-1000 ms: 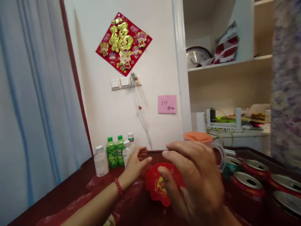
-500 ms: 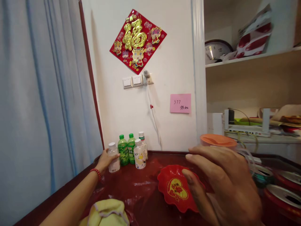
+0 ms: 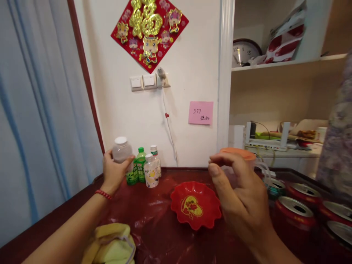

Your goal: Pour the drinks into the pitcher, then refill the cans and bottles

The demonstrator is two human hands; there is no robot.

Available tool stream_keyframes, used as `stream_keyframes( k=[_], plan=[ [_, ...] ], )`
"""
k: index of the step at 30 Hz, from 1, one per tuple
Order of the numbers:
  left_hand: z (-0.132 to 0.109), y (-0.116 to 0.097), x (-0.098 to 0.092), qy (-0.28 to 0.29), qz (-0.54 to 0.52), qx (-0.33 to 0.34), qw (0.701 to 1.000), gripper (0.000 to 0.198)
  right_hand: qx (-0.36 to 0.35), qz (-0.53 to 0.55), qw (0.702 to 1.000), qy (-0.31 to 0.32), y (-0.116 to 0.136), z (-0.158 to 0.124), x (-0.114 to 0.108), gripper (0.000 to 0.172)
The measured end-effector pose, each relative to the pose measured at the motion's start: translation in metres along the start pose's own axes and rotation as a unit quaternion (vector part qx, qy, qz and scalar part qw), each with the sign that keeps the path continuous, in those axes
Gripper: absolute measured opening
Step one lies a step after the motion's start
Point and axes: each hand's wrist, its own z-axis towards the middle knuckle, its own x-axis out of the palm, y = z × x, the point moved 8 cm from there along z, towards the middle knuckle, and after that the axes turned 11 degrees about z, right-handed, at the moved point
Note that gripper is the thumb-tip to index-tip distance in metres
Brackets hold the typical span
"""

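My left hand (image 3: 114, 170) grips a clear plastic bottle (image 3: 122, 151) with a white cap, raised off the table. Just right of it stand two green drink bottles (image 3: 141, 165), one partly hidden by my fingers. A white-capped bottle with a yellow fruit print (image 3: 151, 172) stands in front of another white-capped bottle (image 3: 157, 163). My right hand (image 3: 244, 198) hovers with curled fingers, a small gap between thumb and fingertips, holding nothing visible. It partly covers an orange-lidded clear pitcher (image 3: 239, 152). A red scalloped plate (image 3: 178, 216) lies left of that hand.
A yellow cloth (image 3: 112, 242) lies at the front left of the dark red table (image 3: 156, 223). Several drink cans (image 3: 295, 216) stand at the right. A blue curtain (image 3: 44, 110) hangs at the left. A white router (image 3: 266, 143) sits on the shelf unit.
My left hand has lifted the clear bottle off the table. My right hand has drawn its thumb and fingers closer together. The view has shifted, so the scene sits further left and higher.
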Motion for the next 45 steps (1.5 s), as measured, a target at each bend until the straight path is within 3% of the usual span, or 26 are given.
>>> stream_keyframes(
  k=[2, 5, 8, 11, 17, 28, 39, 45],
  plan=[
    [-0.024, -0.049, 0.005, 0.0, -0.002, 0.07, 0.998, 0.082, 0.073, 0.039, 0.997, 0.002, -0.015, -0.002, 0.002, 0.017],
    [-0.083, -0.113, 0.021, 0.067, -0.002, 0.194, 0.979, 0.07, 0.177, 0.111, 0.978, 0.027, -0.033, -0.008, 0.012, 0.035],
    [-0.138, -0.135, 0.035, 0.124, -0.037, 0.256, 0.958, 0.066, 0.24, 0.138, 0.956, 0.095, -0.04, -0.016, 0.027, 0.046],
    [-0.163, -0.128, 0.043, 0.132, -0.03, 0.286, 0.949, 0.07, 0.259, 0.115, 0.944, 0.167, -0.04, -0.022, 0.039, 0.045],
    [-0.16, -0.108, 0.049, 0.14, -0.001, 0.285, 0.948, 0.068, 0.286, 0.02, 0.913, 0.291, -0.04, -0.035, 0.059, 0.025],
    [-0.159, -0.112, 0.04, 0.133, 0.013, 0.306, 0.942, 0.073, 0.27, 0.006, 0.923, 0.273, -0.045, -0.044, 0.065, 0.034],
    [-0.154, -0.114, 0.041, 0.154, 0.014, 0.326, 0.933, 0.072, 0.247, 0.014, 0.913, 0.324, -0.056, -0.051, 0.071, 0.032],
    [-0.15, -0.116, 0.04, 0.173, 0.01, 0.315, 0.933, 0.073, 0.17, 0.018, 0.936, 0.308, -0.051, -0.051, 0.07, 0.026]
  ],
)
